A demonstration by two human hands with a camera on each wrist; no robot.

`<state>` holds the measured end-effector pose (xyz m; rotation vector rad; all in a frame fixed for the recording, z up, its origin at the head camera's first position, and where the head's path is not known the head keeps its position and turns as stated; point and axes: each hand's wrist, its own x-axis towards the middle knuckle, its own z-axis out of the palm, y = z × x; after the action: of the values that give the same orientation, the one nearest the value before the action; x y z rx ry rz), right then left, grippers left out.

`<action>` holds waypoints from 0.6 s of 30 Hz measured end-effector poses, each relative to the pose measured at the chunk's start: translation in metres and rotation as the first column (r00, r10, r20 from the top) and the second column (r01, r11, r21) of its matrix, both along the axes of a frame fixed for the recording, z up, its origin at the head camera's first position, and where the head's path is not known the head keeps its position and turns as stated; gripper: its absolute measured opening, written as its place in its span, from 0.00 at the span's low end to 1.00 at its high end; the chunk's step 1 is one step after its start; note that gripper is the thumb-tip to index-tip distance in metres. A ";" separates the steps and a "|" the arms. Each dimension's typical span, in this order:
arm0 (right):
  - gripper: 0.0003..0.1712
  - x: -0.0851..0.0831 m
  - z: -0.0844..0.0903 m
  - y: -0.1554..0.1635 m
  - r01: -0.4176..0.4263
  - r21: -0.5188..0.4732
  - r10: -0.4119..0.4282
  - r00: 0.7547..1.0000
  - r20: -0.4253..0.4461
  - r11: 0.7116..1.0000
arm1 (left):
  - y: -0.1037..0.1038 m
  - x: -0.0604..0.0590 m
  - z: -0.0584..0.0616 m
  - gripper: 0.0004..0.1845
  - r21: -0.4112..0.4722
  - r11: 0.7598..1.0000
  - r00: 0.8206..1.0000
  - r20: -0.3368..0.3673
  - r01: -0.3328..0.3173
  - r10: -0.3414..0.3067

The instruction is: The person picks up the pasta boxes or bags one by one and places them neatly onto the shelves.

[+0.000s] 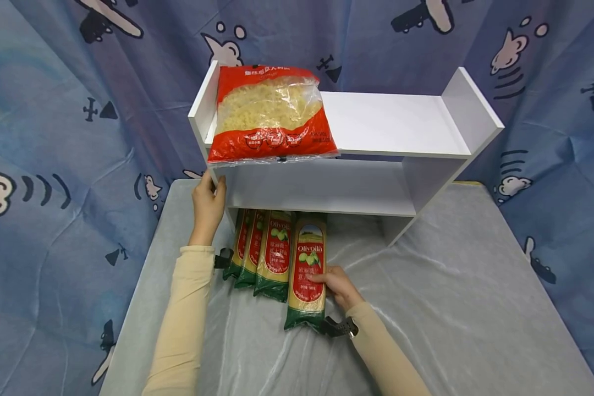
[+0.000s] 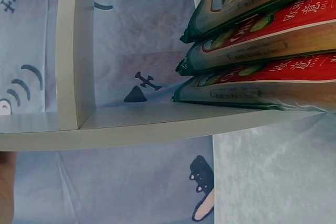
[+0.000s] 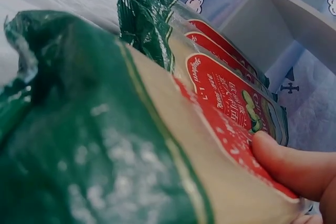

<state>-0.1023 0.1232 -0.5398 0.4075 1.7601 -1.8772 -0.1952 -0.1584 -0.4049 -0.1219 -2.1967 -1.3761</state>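
My right hand (image 1: 341,286) grips a pack of spaghetti (image 1: 308,269) by its right edge, the thumb (image 3: 283,163) lying across its red label. The pack's green lower end points toward me and its top reaches under the shelf's middle board. Left of it, three similar spaghetti packs (image 1: 275,256) lean side by side in the bottom compartment, their lower ends sticking out in front. My left hand (image 1: 210,206) holds the left side panel of the white shelf (image 1: 381,124), thumb and fingers around its front edge. Only a sliver of that hand (image 2: 6,187) shows in the left wrist view.
A red bag of pasta (image 1: 272,115) leans on the top board at the left, its lower edge hanging over the front. The shelf stands on a table with a grey cloth (image 1: 455,286). A blue patterned curtain (image 1: 79,220) hangs behind and at both sides.
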 end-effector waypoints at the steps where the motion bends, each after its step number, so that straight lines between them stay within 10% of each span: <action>1: 0.18 0.001 0.000 0.000 0.003 0.001 -0.003 1.000 0.005 1.000 | 0.000 0.000 0.000 0.14 0.003 1.000 1.000 0.001 0.001 -0.001; 18: 0.18 0.030 0.016 0.008 -0.029 -0.023 0.029 0.999 -0.018 0.999 | 0.001 0.000 0.000 0.13 0.020 1.000 1.000 -0.008 0.009 -0.008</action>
<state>-0.0726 0.1314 -0.5241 0.3560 1.7449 -1.8846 -0.1952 -0.1577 -0.4050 -0.1290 -2.1782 -1.3995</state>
